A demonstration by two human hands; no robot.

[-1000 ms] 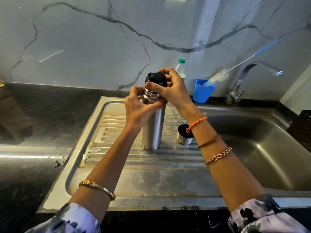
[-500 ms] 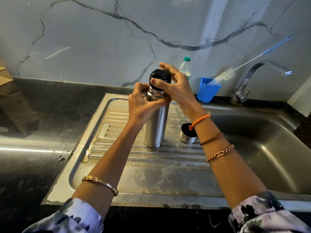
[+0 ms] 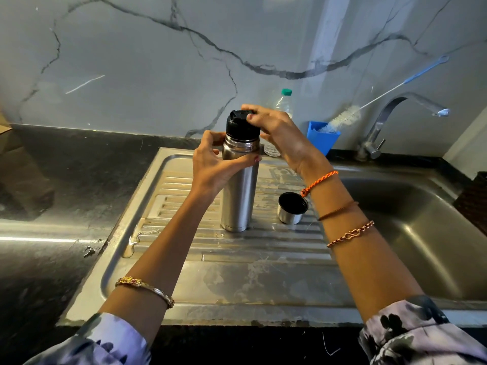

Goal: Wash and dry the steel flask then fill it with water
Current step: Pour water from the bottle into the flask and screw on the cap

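Flask (image 3: 238, 198) upright on drainboard (image 3: 237, 259) | left hand (image 3: 216, 164) grips body | right hand (image 3: 279, 135) fingers clasp stopper (image 3: 241, 125)

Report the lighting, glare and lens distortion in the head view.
Head view: dim, bluish light; a bright glare streak lies across the dark counter at left, with softer sheen on the sink basin and down the flask; wide-angle distortion bows the counter edges and bends the tap outward; the centre is sharp, both hands crisp, the left on the flask, the right on its black stopper.
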